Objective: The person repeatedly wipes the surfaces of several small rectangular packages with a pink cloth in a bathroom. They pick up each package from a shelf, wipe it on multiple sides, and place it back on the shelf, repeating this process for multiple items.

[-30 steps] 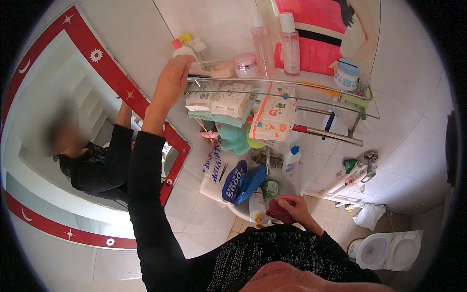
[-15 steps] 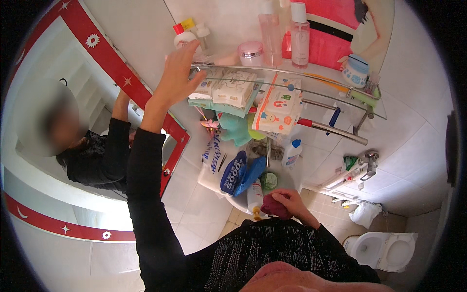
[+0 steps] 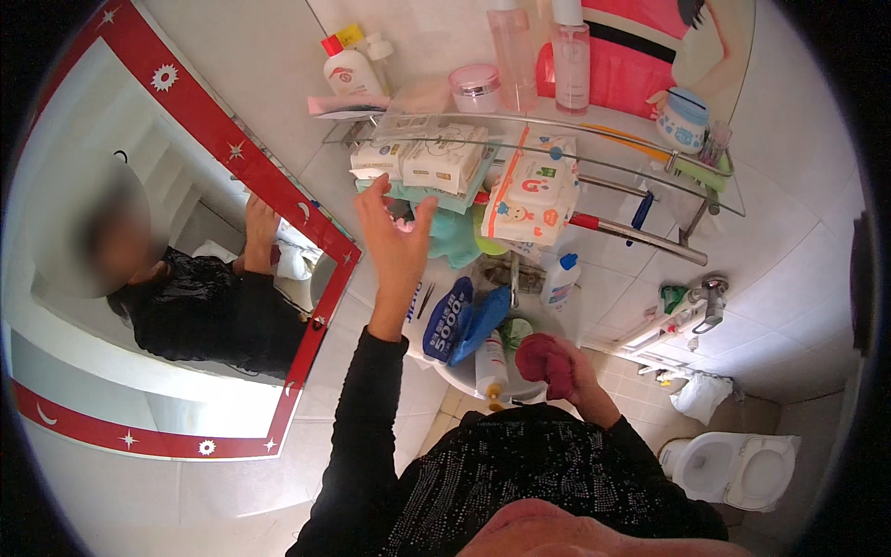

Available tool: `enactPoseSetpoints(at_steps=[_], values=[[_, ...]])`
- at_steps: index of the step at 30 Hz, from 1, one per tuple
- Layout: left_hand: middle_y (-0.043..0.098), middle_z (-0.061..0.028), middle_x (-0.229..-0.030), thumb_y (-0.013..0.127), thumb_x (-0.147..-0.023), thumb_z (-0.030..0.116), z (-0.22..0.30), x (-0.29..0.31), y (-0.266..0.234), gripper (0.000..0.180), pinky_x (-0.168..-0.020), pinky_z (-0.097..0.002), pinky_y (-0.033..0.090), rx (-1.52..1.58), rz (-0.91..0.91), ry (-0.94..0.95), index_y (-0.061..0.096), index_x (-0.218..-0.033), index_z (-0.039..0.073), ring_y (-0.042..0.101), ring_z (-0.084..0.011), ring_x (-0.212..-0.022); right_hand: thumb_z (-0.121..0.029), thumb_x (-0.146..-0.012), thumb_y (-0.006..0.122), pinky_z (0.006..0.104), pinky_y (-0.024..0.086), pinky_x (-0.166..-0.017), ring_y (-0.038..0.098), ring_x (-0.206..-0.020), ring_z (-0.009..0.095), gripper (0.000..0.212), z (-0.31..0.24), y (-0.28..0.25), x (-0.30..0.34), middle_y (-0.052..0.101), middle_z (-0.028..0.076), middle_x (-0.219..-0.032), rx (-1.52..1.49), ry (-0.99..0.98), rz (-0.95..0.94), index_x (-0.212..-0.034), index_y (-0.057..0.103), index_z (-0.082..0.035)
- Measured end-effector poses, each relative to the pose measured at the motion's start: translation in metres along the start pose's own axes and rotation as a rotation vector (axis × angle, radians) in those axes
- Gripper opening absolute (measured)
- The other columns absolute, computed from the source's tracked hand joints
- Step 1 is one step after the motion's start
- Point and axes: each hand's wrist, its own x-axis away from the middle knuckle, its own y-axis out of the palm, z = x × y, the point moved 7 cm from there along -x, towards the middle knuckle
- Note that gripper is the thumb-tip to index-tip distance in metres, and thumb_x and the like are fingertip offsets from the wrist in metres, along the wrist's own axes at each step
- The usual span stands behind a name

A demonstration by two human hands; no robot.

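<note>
My left hand (image 3: pixel 393 243) is raised with fingers curved and spread, nothing between them. Its fingertips are right by the lower edge of a teal pack (image 3: pixel 455 197) under two white tissue packs (image 3: pixel 438 160); whether they touch it I cannot tell. Low in front of my body, my right hand (image 3: pixel 581 382) grips a bunched dark red cloth (image 3: pixel 546 366). Close to the cloth are a white bottle with a yellow-brown cap (image 3: pixel 490 367) and a green round container (image 3: pixel 516 334). A white wipes pack with an orange edge (image 3: pixel 534 193) hangs over the shelf front.
The glass shelf (image 3: pixel 640 163) with a metal rail carries a red-capped white bottle (image 3: pixel 351 71), a pink jar (image 3: pixel 475 89) and tall pink bottles (image 3: pixel 572 65). Blue packaging (image 3: pixel 450 320) lies by the basin. A red-framed mirror (image 3: pixel 162 79) stands left, a toilet (image 3: pixel 710 466) lower right.
My left hand has come down and right, from beside the red-capped bottle to below the tissue packs. My right hand has shifted slightly right and up with the cloth.
</note>
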Motion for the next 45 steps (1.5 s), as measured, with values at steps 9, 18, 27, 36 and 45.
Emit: enactPoseSetpoints(at_steps=[9,18,27,36,45], values=[[0.051,-0.0240,-0.111,0.079,-0.075,0.043,0.038,-0.012,0.046,0.080,-0.087,-0.0472,0.044,-0.371,-0.007,0.062,0.047,-0.129,-0.006,0.052,-0.0400,-0.105,-0.028,-0.099,0.054,0.0388,0.053,-0.095,0.064,-0.108,0.026,0.040,0.006,0.001,0.002,0.064,0.015,-0.121,0.033,-0.018,0.020,-0.127,0.055,0.000],[0.046,-0.0244,-0.113,0.078,-0.076,0.036,0.026,-0.015,0.050,0.071,-0.089,-0.0483,0.044,-0.227,0.003,-0.020,0.047,-0.121,-0.008,0.051,-0.0419,-0.103,-0.028,-0.098,0.056,0.0389,0.054,-0.092,0.065,-0.105,0.026,0.042,-0.001,-0.011,0.009,0.065,0.014,-0.119,0.001,-0.040,0.083,-0.129,0.054,0.001],[0.040,-0.0233,-0.121,0.077,-0.078,0.023,0.028,-0.009,0.032,0.064,-0.095,-0.0439,0.042,-0.120,0.064,0.062,0.044,-0.124,-0.008,0.046,-0.0377,-0.110,-0.027,-0.098,0.055,0.0385,0.053,-0.094,0.065,-0.107,0.027,0.041,0.000,-0.010,0.005,0.064,0.016,-0.121,0.005,-0.019,0.058,-0.128,0.054,0.001],[0.042,-0.0196,-0.118,0.069,-0.087,0.020,0.017,0.016,0.018,0.053,-0.097,-0.0416,0.041,0.018,0.233,-0.067,0.045,-0.125,-0.008,0.045,-0.0305,-0.112,-0.024,-0.099,0.055,0.0374,0.054,-0.093,0.065,-0.106,0.025,0.038,0.012,-0.007,-0.004,0.064,0.015,-0.121,-0.062,0.013,0.010,-0.126,0.055,0.002],[0.043,-0.0173,-0.123,0.057,-0.092,0.015,-0.022,0.056,0.010,0.047,-0.101,-0.0399,0.040,0.331,0.287,-0.400,0.042,-0.130,-0.007,0.048,-0.0273,-0.116,-0.024,-0.099,0.057,0.0350,0.053,-0.093,0.063,-0.108,0.023,0.040,-0.007,0.056,-0.030,0.062,0.013,-0.122,0.086,-0.024,-0.162,-0.134,0.053,-0.006]])
